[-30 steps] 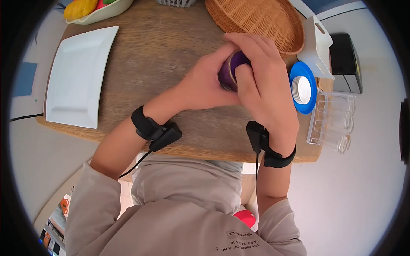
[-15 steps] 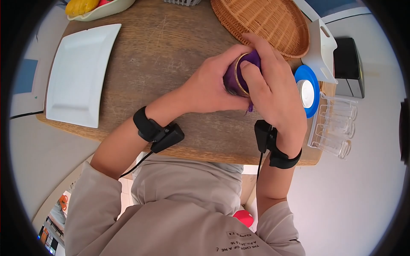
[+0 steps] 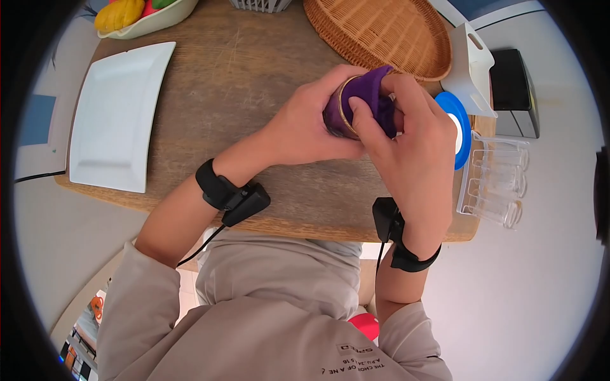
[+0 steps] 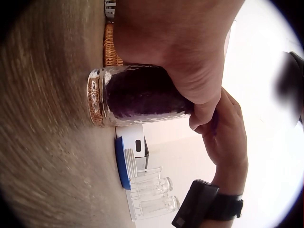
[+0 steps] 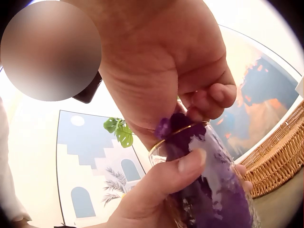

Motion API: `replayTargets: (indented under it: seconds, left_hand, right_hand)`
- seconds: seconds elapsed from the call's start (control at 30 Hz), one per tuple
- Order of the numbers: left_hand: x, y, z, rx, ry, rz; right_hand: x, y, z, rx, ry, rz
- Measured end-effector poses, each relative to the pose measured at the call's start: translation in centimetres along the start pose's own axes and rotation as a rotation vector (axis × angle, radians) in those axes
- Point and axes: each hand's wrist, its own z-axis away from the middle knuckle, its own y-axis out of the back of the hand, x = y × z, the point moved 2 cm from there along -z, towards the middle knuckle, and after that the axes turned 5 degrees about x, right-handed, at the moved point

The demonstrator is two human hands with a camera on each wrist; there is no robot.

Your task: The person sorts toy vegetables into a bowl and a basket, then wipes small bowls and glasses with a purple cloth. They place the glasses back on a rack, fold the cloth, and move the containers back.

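In the head view, my left hand (image 3: 311,124) grips a clear textured glass (image 3: 332,114) with a gold rim, fingers and thumb wrapped round its side. A purple cloth (image 3: 375,89) fills the glass and bulges out over the rim. At the mouth, my right hand (image 3: 422,149) pinches the cloth between thumb and curled fingers. The left wrist view shows the glass's thick patterned base (image 4: 95,99) close over the wooden table, with dark purple cloth (image 4: 142,95) packed inside. Seen from the right wrist, the cloth sticks up at the gold rim (image 5: 178,130) under my right fingers.
A white rectangular plate (image 3: 114,120) lies at the left. Beyond the hands is a wicker tray (image 3: 387,32), beside a white bin (image 3: 467,76). At the right are a blue plate (image 3: 466,127) and a rack of glasses (image 3: 499,181). A bowl (image 3: 171,18) sits far left.
My right fingers, earlier down inside the mouth of the glass, have drawn back to the right. More purple cloth now shows above the rim. My left hand keeps its grip.
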Motion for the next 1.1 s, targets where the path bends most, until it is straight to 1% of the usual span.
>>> replayTargets:
  seconds: [0.07,0.17,0.3,0.37,0.4,0.47,0.57,0.6,0.63,0.67,0.7,0.73,0.77,0.8,0.83,0.87,0.9,0.93,1.0,1.03,1.07,1.1]
  left_hand:
    - [-0.1,0.0,0.0,0.001,0.003,0.001]
    - [-0.2,0.1,0.1,0.004,-0.002,-0.003]
    - [0.2,0.0,0.2,-0.017,0.046,0.023]
    - [0.0,-0.1,0.0,0.027,-0.066,-0.026]
    - [-0.1,-0.1,0.0,0.05,-0.122,-0.052]
    - [-0.2,-0.1,0.0,0.037,-0.079,0.007]
    - [0.0,-0.3,0.1,0.031,-0.056,0.056]
    - [0.0,-0.4,0.1,0.027,-0.057,0.069]
    - [0.0,-0.4,0.1,0.04,-0.1,0.001]
    - [0.0,-0.4,0.0,0.05,-0.146,-0.068]
    - [0.1,-0.5,0.0,0.061,-0.193,-0.135]
    - [-0.1,-0.4,0.0,0.037,-0.161,-0.114]
    - [-0.3,-0.3,0.0,0.015,-0.128,-0.093]
    - [-0.4,-0.2,0.1,-0.006,-0.094,-0.074]
    - [-0.3,-0.1,0.0,-0.006,-0.096,-0.086]
    - [-0.2,-0.1,0.1,-0.004,-0.098,-0.1]
    - [-0.1,0.0,0.2,-0.003,-0.099,-0.113]
    - [0.0,0.0,0.2,-0.002,-0.097,-0.111]
    - [0.1,-0.1,0.2,-0.008,-0.09,-0.104]
    - [0.0,-0.1,0.3,0.002,-0.078,-0.117]
    - [0.0,-0.1,0.3,0.004,-0.07,-0.129]
    - [0.0,-0.1,0.2,-0.003,-0.067,-0.14]
  right_hand:
    - [-0.4,0.1,-0.1,-0.054,-0.073,0.027]
    - [-0.8,0.6,-0.3,-0.143,-0.124,0.118]
    - [-0.5,0.9,-0.8,-0.17,-0.056,0.066]
    - [-0.2,0.7,-1.1,-0.171,-0.012,0.002]
    - [-0.1,0.8,-1.0,-0.149,0.01,-0.001]
    - [-0.1,0.9,-0.9,-0.107,0.059,-0.012]
    - [-0.7,3.1,-0.7,0.059,0.056,-0.122]
    - [-0.6,4.1,-0.4,0.167,-0.011,-0.225]
    - [-0.4,5.0,0.0,0.277,-0.081,-0.324]
    - [0.3,6.0,0.1,0.463,-0.151,-0.512]
    - [1.0,7.1,0.4,0.664,-0.184,-0.698]
    - [2.5,8.6,0.4,0.736,-0.181,-0.836]
    - [4.5,9.9,0.3,0.52,-0.01,-1.114]
    - [6.5,10.8,1.0,0.412,0.081,-1.238]
    - [8.5,11.6,1.8,0.292,0.16,-1.359]
    - [10.7,11.7,3.0,0.3,0.153,-1.347]
    - [11.1,10.9,3.8,0.477,0.021,-1.256]
    - [11.1,10.0,4.4,0.635,-0.128,-1.158]
    - [9.5,6.8,7.1,0.928,-0.536,-0.882]
    - [9.1,5.5,9.2,0.802,-0.621,-0.733]
    - [11.0,4.7,12.7,0.473,-0.633,-0.404]
    - [9.5,3.4,13.5,0.35,-0.67,-0.284]
